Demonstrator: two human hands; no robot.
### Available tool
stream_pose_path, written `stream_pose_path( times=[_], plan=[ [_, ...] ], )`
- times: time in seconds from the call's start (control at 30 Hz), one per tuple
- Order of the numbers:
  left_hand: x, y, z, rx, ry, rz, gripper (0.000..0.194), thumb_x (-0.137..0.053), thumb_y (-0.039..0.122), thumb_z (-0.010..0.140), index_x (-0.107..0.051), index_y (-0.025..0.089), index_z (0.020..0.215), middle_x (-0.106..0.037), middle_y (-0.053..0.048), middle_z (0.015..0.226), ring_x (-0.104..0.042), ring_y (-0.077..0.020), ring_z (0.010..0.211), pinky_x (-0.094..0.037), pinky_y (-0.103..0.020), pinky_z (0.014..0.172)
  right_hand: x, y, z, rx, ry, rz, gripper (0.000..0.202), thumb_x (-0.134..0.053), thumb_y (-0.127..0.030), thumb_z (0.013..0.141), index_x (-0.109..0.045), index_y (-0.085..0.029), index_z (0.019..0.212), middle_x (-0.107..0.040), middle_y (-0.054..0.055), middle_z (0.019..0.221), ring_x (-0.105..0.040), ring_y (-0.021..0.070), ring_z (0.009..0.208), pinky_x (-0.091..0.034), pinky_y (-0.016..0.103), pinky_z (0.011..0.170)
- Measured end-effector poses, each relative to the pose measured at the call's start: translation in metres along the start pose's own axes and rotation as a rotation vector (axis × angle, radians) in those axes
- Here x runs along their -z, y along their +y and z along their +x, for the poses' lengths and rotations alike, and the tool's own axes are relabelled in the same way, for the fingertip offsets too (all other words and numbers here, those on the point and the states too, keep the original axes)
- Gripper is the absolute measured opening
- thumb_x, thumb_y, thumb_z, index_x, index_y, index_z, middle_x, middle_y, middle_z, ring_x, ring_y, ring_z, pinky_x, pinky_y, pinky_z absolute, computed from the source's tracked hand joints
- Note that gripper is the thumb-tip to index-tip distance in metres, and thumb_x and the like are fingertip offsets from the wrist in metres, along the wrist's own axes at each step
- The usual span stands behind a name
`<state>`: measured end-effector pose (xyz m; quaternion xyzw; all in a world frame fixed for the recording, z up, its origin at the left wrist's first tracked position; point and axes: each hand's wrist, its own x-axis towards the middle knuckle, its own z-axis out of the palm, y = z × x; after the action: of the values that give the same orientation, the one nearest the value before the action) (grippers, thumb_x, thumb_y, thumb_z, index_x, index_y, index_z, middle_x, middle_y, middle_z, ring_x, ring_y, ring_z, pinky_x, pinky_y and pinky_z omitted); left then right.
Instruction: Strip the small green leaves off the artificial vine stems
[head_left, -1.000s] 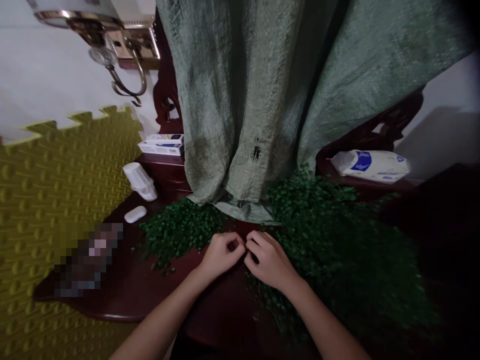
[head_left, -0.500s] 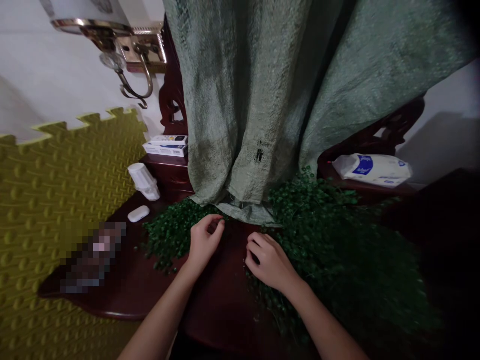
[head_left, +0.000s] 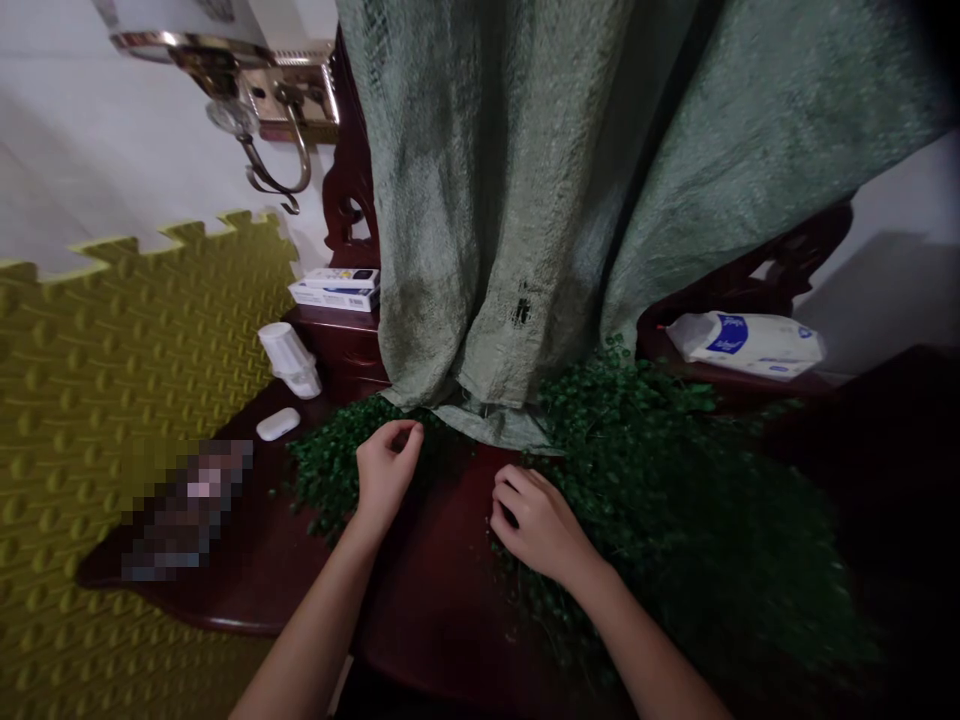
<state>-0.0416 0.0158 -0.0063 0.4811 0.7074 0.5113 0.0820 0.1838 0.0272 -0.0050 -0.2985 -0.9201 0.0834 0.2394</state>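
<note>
A dark red, glossy surface [head_left: 435,570] stands against a pale wall [head_left: 45,130], its curved edge reaching over a bumpy yellow mat [head_left: 67,400]. The green sprigs lie on it in two parts: a small heap [head_left: 326,465] on the left and a far larger, looser pile [head_left: 660,490] on the right. The bare strip between them keeps the two apart and seems to give the hands room.

The left hand [head_left: 381,475] is over the inner edge of the small heap, thumb and forefinger nearly meeting, as if for small pieces; whether anything is between the tips cannot be told. The right hand [head_left: 536,525] is at the near-left edge of the large pile, close to its stems, its fingers loosely curled with a small gap inside; what they hold, if anything, is hidden.

Behind, a green woven cloth [head_left: 517,200] hangs in folds, its hem reaching down between the heaps. A white container [head_left: 289,360] and a small white case [head_left: 277,424] sit beyond the small heap, apart from the leaves. Flat boxes [head_left: 336,290] and a tissue pack [head_left: 757,345] rest on raised side ledges, above the greens' level.
</note>
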Motion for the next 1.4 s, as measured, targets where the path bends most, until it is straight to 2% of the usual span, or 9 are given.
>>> stream_pose_path(
  times=[0.33, 0.53, 0.77, 0.9, 1.0, 1.1, 1.2, 1.3, 1.4],
  plan=[
    [-0.001, -0.006, 0.001, -0.061, -0.008, 0.063, 0.024, -0.060, 0.036, 0.078, -0.072, 0.016, 0.086, -0.060, -0.001, 0.074, -0.053, -0.0127, 0.057, -0.043, -0.024, 0.058, 0.001, -0.002, 0.000, 0.014, -0.019, -0.003, 0.014, -0.048, -0.010, 0.087, -0.056, -0.018, 0.079, -0.056, 0.005, 0.088, -0.054, 0.0188, 0.082, -0.045, 0.034, 0.079],
    [-0.003, -0.008, 0.001, -0.097, -0.037, 0.092, 0.021, -0.061, 0.030, 0.077, -0.070, 0.017, 0.089, -0.062, -0.002, 0.085, -0.057, -0.0129, 0.059, -0.045, -0.026, 0.061, 0.001, -0.003, -0.002, -0.064, 0.049, 0.033, 0.024, -0.050, -0.016, 0.087, -0.054, -0.018, 0.111, -0.047, 0.015, 0.130, -0.059, 0.0241, 0.100, -0.052, 0.037, 0.083],
    [-0.005, -0.006, -0.002, -0.158, -0.045, 0.073, 0.020, -0.056, 0.028, 0.083, -0.069, 0.017, 0.094, -0.060, -0.003, 0.084, -0.057, -0.0140, 0.063, -0.047, -0.027, 0.065, 0.004, -0.009, -0.001, -0.016, 0.077, 0.162, 0.016, -0.046, -0.016, 0.091, -0.056, -0.019, 0.103, -0.056, 0.012, 0.115, -0.061, 0.0210, 0.100, -0.052, 0.033, 0.086],
    [-0.011, 0.003, -0.011, -0.257, -0.201, -0.017, 0.021, -0.053, 0.028, 0.089, -0.067, 0.017, 0.100, -0.063, -0.003, 0.078, -0.058, -0.0136, 0.064, -0.048, -0.024, 0.061, 0.005, -0.012, -0.002, 0.047, 0.009, 0.199, 0.021, -0.042, -0.005, 0.087, -0.054, -0.019, 0.097, -0.060, 0.006, 0.094, -0.060, 0.0159, 0.086, -0.051, 0.027, 0.078],
    [-0.017, 0.012, -0.022, -0.343, -0.351, -0.078, 0.021, -0.052, 0.025, 0.091, -0.066, 0.017, 0.104, -0.067, -0.005, 0.086, -0.064, -0.0151, 0.076, -0.052, -0.024, 0.068, 0.003, -0.014, -0.004, 0.111, -0.056, 0.127, 0.022, -0.043, -0.002, 0.084, -0.055, -0.019, 0.091, -0.061, 0.004, 0.090, -0.058, 0.0167, 0.083, -0.049, 0.029, 0.077],
    [-0.021, 0.018, -0.033, -0.444, -0.525, -0.116, 0.027, -0.051, 0.019, 0.091, -0.064, 0.020, 0.115, -0.068, -0.006, 0.107, -0.065, -0.0172, 0.097, -0.053, -0.028, 0.085, 0.000, -0.016, -0.006, 0.166, -0.105, 0.045, 0.020, -0.045, -0.003, 0.085, -0.057, -0.018, 0.082, -0.060, 0.005, 0.083, -0.056, 0.0188, 0.080, -0.047, 0.032, 0.077],
    [-0.023, 0.019, -0.040, -0.545, -0.696, -0.094, 0.046, -0.044, 0.010, 0.092, -0.050, 0.026, 0.135, -0.056, -0.007, 0.135, -0.057, -0.0181, 0.120, -0.049, -0.031, 0.099, -0.001, -0.018, -0.007, 0.205, -0.139, -0.020, 0.021, -0.045, -0.004, 0.087, -0.057, -0.018, 0.077, -0.059, 0.005, 0.078, -0.055, 0.0193, 0.076, -0.045, 0.033, 0.073],
    [-0.023, 0.019, -0.042, -0.604, -0.725, -0.031, 0.056, -0.042, 0.005, 0.090, -0.043, 0.030, 0.141, -0.049, -0.005, 0.143, -0.053, -0.0186, 0.125, -0.049, -0.033, 0.100, -0.001, -0.019, -0.008, 0.212, -0.151, -0.058, 0.020, -0.045, -0.005, 0.088, -0.058, -0.018, 0.079, -0.059, 0.004, 0.079, -0.054, 0.0189, 0.076, -0.043, 0.033, 0.072],
    [-0.023, 0.017, -0.040, -0.656, -0.687, 0.014, 0.044, -0.046, 0.008, 0.090, -0.057, 0.026, 0.129, -0.057, -0.006, 0.133, -0.059, -0.0199, 0.118, -0.051, -0.032, 0.096, 0.001, -0.019, -0.008, 0.212, -0.153, -0.070, 0.018, -0.047, -0.006, 0.087, -0.058, -0.019, 0.079, -0.060, 0.004, 0.080, -0.054, 0.0182, 0.076, -0.043, 0.032, 0.072]
  ],
)
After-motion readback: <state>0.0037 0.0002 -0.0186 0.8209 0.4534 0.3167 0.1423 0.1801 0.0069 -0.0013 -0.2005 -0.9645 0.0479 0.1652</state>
